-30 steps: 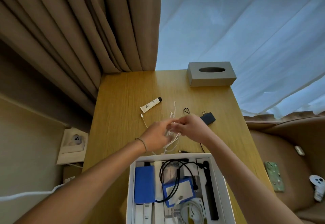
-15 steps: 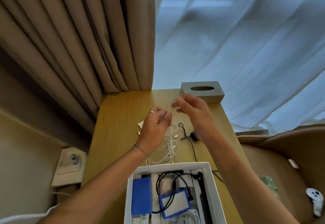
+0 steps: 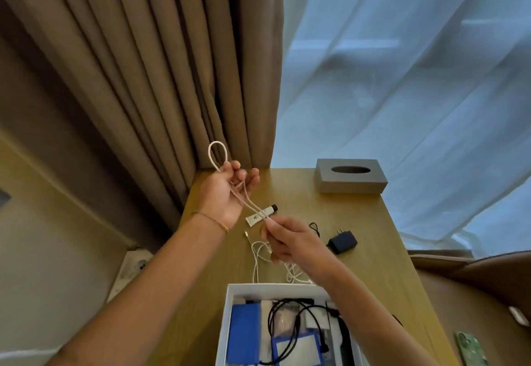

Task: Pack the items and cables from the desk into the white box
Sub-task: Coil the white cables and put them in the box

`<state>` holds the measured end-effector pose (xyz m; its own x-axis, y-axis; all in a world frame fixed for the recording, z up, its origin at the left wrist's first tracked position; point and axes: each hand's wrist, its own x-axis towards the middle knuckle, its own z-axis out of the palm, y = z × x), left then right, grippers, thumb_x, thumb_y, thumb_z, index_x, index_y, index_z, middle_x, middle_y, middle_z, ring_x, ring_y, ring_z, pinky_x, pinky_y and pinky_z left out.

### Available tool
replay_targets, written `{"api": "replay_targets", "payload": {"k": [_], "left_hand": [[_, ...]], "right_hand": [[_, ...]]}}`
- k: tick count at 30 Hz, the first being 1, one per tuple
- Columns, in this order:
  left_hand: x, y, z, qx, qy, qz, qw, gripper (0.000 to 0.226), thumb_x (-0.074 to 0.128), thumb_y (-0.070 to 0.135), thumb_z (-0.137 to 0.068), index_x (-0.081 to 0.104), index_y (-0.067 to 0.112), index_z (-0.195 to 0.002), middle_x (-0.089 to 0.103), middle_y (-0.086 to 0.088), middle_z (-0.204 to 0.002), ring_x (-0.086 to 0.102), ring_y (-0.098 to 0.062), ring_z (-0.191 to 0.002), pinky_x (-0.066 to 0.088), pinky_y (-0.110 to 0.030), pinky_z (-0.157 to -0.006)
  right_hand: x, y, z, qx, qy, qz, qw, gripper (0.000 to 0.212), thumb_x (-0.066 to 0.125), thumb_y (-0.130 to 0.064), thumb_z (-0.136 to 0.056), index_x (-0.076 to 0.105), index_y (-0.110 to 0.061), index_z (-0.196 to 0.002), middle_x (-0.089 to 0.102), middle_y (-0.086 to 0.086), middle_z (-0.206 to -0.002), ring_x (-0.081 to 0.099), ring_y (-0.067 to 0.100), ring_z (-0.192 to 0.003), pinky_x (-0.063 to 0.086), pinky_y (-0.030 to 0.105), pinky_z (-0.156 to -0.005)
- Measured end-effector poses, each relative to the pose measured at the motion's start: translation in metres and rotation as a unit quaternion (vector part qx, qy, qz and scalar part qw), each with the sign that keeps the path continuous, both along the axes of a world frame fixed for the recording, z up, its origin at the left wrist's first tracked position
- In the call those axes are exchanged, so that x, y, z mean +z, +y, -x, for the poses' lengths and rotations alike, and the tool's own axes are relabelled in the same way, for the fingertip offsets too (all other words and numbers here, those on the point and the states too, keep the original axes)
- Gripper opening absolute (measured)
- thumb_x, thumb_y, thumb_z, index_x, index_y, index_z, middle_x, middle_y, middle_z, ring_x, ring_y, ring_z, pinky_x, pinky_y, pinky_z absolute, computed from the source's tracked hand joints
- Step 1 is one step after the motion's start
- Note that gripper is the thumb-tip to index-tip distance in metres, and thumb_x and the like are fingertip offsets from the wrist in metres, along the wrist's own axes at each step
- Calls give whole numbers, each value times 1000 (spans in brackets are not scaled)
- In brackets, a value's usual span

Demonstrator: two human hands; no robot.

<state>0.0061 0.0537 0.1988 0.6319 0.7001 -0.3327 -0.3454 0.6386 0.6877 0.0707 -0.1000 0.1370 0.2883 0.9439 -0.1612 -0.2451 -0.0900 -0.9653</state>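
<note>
- The thin white braided cable [image 3: 249, 204] has been lifted clear of the wooden desk [image 3: 359, 222] since a second ago, when both hands were bunched together low over the tangle; it is now stretched doubled between them.
- The left hand [image 3: 227, 190] has been raised and turned palm-up, its fingers curled round the cable, so that a loop stands above the fist.
- The right hand [image 3: 290, 239] is held lower and nearer, the doubled strands being pinched between thumb and fingertips; the loose remainder trails down onto the desk just beyond the open white cardboard box [image 3: 230, 322].
- The cable is judged to be in the course of being folded into a bundle, which must be finished before it can be laid in the box.
- Still left on the desk are a small white tube with a black cap [image 3: 261, 216] and a black plug-in charger [image 3: 343, 241].
</note>
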Motion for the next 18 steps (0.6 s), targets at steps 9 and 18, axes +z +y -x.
{"api": "replay_targets", "payload": {"k": [9, 18], "left_hand": [[-45, 8, 29, -74, 299, -625, 717, 33, 36, 28, -105, 56, 20, -79, 54, -5, -59, 45, -19, -48, 39, -38, -46], [-37, -30, 64, -432, 307, -600, 599, 67, 45, 78, -85, 71, 18, -71, 47, 7, -52, 39, -11, -44, 34, -26, -45]], "right_hand": [[29, -23, -33, 138, -277, 126, 943, 27, 54, -26, -103, 64, -18, -80, 56, -7, -64, 53, 13, -58, 48, 29, -60], [56, -17, -59, 15, -300, 36, 953, 37, 55, -30, -103, 64, -24, -68, 50, -3, -59, 48, 10, -55, 48, 24, -63]]}}
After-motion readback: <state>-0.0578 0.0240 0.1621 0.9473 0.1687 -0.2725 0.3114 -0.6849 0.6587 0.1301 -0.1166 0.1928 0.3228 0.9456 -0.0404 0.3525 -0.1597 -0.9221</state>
